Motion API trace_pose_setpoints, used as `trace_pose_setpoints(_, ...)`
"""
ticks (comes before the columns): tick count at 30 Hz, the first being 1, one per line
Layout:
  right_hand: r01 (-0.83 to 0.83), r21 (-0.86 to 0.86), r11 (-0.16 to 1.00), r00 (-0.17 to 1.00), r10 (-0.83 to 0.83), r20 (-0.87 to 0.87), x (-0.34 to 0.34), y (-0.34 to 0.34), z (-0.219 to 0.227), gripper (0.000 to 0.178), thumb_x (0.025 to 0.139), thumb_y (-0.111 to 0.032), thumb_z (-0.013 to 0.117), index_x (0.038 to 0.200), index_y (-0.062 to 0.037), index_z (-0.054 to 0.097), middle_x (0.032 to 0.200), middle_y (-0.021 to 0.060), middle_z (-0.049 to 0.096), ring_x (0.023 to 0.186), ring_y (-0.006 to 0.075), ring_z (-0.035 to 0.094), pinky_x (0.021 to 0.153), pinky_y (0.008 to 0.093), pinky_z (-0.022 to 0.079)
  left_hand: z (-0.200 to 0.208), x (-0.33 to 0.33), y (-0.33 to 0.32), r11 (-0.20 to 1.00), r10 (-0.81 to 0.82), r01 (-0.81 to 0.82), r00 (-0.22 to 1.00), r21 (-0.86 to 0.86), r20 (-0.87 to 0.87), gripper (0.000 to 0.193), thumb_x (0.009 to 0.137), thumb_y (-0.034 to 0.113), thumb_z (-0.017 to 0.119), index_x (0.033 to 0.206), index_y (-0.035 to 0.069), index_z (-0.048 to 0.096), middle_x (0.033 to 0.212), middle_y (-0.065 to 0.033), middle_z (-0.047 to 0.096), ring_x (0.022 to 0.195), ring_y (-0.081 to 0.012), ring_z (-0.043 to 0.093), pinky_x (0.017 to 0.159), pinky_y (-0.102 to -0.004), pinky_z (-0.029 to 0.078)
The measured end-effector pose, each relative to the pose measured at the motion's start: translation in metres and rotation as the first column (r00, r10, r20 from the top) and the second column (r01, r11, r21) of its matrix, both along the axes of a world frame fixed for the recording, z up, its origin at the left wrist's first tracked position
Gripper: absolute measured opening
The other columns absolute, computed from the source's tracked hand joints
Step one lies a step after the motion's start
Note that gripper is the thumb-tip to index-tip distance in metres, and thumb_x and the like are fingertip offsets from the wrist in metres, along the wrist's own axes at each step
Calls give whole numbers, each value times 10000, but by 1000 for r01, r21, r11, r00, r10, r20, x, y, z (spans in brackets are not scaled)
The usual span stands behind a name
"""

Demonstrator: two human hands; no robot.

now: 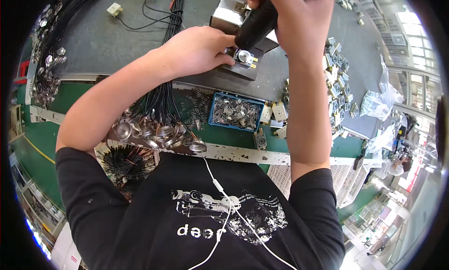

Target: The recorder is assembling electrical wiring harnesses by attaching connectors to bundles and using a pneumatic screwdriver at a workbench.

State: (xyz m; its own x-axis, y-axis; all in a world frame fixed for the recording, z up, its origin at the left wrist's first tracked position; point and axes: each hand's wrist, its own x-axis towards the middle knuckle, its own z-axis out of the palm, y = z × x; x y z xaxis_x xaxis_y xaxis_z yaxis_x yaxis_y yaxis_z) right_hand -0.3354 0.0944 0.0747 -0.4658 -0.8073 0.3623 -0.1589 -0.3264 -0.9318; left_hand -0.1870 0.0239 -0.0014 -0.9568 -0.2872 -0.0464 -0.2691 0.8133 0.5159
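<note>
My right hand (301, 20) grips a thick black cylindrical tool (257, 24), shaped like a power screwdriver. Its lower end points down at a small round metal part (244, 57) with flat brass tabs, and the tool's very tip is hidden. That part rests on a dark metal block (250, 72). From the left, my left hand (201, 48) closes in on it, thumb and forefinger pinching its side. Behind the part stands an open-topped metal box (227, 17).
A blue tray (236, 112) of small metal pieces sits nearer me, with loose springs (196, 106) beside it. Black wires with round metal ends (156, 132) hang at the table's front edge. Several white-and-metal switch parts (336, 83) lie heaped right of my forearm.
</note>
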Motion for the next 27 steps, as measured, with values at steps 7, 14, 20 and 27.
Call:
trace_pose_setpoints(7,49,-193,980,997,-59,-42,24,10,-9,578,816,68,785,1277,-15,446,986,66,642,816,137,651,681,262,545,-9,1,-2,998,-39,35,997,-50,-72,349,911,324,731,954,-13,648,887,-189,686,888,-394,670,775,-485,541)
trace_pose_setpoints(14,-108,-224,969,990,84,-115,23,15,-3,434,811,80,784,1175,10,559,932,74,703,765,124,660,660,256,544,-3,0,-2,997,-56,57,998,-45,12,293,916,263,707,1148,91,663,961,-154,725,975,-372,692,852,-493,552)
trace_pose_setpoints(20,31,-81,996,992,-41,-122,14,24,-1,211,888,-13,747,1079,14,662,909,85,736,748,137,674,665,260,547,-5,2,-2,999,-42,43,999,-32,17,324,918,268,703,1190,94,672,1008,-155,729,1017,-360,691,878,-480,552)
trace_pose_setpoints(27,-179,-264,948,953,234,194,12,37,30,394,950,-195,750,1237,27,596,1089,169,712,693,201,674,606,290,558,-12,0,-6,996,-90,87,992,-33,-94,346,919,294,709,1190,80,700,1010,-151,736,1024,-341,696,890,-451,549)
